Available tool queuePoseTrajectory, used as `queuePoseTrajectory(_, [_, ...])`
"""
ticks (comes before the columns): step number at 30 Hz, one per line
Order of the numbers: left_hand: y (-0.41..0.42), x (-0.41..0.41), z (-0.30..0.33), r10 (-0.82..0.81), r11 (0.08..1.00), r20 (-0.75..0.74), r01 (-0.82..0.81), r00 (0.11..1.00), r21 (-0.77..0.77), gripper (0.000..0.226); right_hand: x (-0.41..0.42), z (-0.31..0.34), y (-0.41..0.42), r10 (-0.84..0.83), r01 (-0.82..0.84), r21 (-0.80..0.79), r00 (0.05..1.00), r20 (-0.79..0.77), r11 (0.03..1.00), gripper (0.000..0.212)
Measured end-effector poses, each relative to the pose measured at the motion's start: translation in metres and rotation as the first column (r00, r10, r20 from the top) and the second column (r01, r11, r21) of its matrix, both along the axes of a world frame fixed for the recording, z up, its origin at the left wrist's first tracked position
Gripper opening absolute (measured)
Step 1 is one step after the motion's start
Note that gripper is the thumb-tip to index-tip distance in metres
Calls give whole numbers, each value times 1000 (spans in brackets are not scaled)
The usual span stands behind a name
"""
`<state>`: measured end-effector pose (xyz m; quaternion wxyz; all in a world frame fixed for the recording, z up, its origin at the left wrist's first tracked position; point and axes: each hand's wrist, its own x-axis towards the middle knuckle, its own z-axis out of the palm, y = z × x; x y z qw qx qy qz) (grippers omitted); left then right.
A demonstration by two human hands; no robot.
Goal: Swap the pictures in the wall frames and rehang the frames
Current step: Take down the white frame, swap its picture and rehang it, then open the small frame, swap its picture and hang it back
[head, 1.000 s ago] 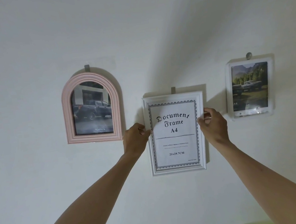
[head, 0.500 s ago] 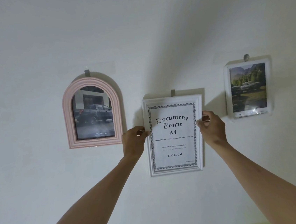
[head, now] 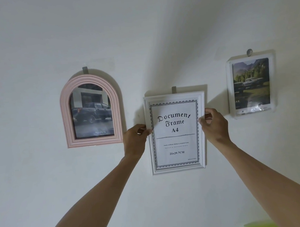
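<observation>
**White frame held at both edges**

White frame (head: 176, 132), holding a sheet printed "Document Frame A4", sits upright against the wall (head: 137, 31) below a grey hook (head: 174, 90). Left hand (head: 134, 140) pinches its left edge at mid-height; right hand (head: 214, 123) grips its right edge, thumb on the front. Pink arched frame (head: 90, 110), with a dark pickup photo, hangs to the left from its own hook (head: 85, 70). Clear frame (head: 251, 85), with trucks before mountains, hangs to the right from a round peg (head: 249, 52).
</observation>
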<state>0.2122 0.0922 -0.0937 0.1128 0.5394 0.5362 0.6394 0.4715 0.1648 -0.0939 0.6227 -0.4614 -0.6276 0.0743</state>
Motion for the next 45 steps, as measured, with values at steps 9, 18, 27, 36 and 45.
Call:
queuePoseTrajectory(9, [-6, 5, -2, 98, 994, -68, -100, 993, -35, 37, 12, 3, -10, 32, -31, -14, 999, 39, 999, 35])
queuePoseTrajectory(18, [-14, 41, 7, 374, 921, -225, -333, 900, 200, 50, 55, 13, -22, 17, -22, 68, 996, 83, 997, 42])
queuePoseTrajectory(27, [4, 158, 57, 361, 885, -324, -212, 874, 415, 46, 150, 72, -14, -185, 154, 236, 976, 113, 959, 47])
queuePoseTrajectory(36, [39, 274, 94, 49, 998, -397, -31, 916, 51, 57, 240, 106, 22, -85, 88, -29, 993, 77, 996, 67])
queuePoseTrajectory(45, [62, 322, 97, -10, 984, -86, -6, 996, -177, 28, 258, 97, 38, 60, -47, -139, 994, 95, 989, 45])
